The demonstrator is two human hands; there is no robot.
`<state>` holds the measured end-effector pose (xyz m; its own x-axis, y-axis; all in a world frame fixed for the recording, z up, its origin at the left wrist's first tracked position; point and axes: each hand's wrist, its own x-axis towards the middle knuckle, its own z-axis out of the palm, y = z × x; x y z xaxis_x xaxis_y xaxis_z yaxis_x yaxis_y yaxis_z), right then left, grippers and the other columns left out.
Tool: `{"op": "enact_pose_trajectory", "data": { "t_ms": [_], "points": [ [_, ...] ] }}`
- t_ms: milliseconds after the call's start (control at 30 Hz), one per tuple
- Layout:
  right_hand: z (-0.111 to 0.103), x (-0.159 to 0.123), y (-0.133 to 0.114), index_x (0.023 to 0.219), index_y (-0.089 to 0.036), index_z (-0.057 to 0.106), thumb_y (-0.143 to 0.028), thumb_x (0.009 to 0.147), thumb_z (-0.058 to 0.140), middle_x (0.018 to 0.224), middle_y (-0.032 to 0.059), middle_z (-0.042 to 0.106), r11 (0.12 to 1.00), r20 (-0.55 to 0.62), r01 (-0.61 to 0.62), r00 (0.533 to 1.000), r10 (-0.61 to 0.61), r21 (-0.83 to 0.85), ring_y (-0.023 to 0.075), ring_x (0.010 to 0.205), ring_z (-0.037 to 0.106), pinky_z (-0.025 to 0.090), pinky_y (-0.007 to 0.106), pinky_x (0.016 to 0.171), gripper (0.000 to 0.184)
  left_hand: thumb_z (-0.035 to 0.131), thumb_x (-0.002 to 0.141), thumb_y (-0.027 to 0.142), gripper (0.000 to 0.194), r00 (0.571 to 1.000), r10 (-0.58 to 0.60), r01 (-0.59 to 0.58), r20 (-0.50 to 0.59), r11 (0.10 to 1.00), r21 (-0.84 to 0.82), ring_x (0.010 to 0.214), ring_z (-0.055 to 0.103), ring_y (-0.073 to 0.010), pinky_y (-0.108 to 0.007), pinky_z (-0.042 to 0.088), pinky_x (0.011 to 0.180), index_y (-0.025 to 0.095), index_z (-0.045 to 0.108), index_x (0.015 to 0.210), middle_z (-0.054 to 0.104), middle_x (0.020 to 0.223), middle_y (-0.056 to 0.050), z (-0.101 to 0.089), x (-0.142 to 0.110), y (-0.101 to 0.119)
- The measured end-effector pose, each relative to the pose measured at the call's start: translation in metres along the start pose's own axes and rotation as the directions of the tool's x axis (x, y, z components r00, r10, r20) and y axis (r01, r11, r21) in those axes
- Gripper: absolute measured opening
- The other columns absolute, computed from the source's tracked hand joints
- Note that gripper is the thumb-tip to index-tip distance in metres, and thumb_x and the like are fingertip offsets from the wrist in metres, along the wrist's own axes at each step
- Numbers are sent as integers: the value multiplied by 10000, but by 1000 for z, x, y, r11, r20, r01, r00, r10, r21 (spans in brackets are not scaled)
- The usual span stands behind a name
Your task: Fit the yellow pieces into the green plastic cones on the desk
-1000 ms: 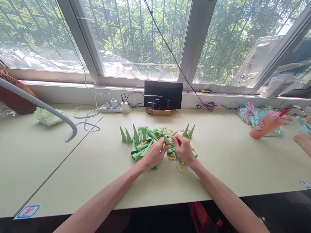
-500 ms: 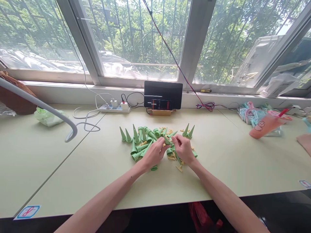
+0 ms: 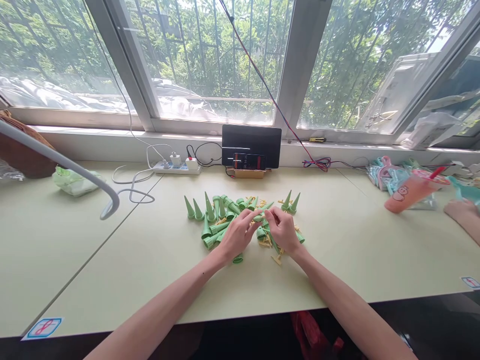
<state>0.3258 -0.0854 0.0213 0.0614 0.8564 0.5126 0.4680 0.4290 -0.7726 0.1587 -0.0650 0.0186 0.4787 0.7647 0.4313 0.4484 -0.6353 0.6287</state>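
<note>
My left hand [image 3: 240, 232] grips a green plastic cone [image 3: 258, 218] between thumb and fingers, above a pile of similar parts. My right hand [image 3: 283, 231] is closed in a pinch right at the cone's right end; whatever its fingertips hold is hidden. Several green cones [image 3: 216, 228] lie heaped under and left of my left hand. Small yellow T-shaped pieces [image 3: 276, 260] are scattered among them and below my right hand. Upright cones [image 3: 190, 207] stand at the left of the pile, and two more cones [image 3: 295, 203] stand behind my right hand.
A phone [image 3: 249, 161] leans against a black tablet [image 3: 252, 142] at the back. A power strip [image 3: 178, 169] with cables lies left of it. To the right stand a tilted pink cup [image 3: 412, 192] and bagged items. Another person's hand [image 3: 463, 212] holds something turquoise at the right edge.
The cone in my left hand has tipped from slanting upward to lying nearly flat. At the right edge, the other person's hand has come further into view with a turquoise thing.
</note>
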Motion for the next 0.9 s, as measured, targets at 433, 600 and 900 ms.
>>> {"op": "enact_pose_trajectory", "data": {
  "t_ms": [433, 600, 900],
  "points": [
    [-1, -1, 1, 774, -203, 528, -465, 1000, 448, 594, -32, 439, 998, -121, -17, 992, 24, 54, 122, 514, 370, 318, 259, 501, 356, 424, 971, 541, 506, 972, -234, 210, -34, 919, -332, 508, 549, -118, -221, 441, 494, 151, 608, 705, 606, 610, -20, -2, 5, 5],
    [0, -2, 1, 769, -209, 519, -467, 1002, 438, 614, -22, 458, 997, -41, 12, 999, -9, 72, 127, 519, 403, 339, 263, 506, 357, 407, 930, 660, 671, 943, -301, 328, 141, 773, -543, 422, 547, -117, -208, 378, 377, 120, 629, 599, 625, 549, -58, -3, 8, 7],
    [2, -3, 4, 768, -207, 518, -433, 997, 461, 604, -32, 439, 997, 2, -6, 1000, 6, 82, 122, 518, 392, 328, 261, 510, 327, 434, 911, 678, 668, 949, -271, 316, 163, 786, -532, 421, 521, -90, -185, 377, 397, 118, 641, 610, 633, 532, -50, -8, 7, 12]
  ]
}}
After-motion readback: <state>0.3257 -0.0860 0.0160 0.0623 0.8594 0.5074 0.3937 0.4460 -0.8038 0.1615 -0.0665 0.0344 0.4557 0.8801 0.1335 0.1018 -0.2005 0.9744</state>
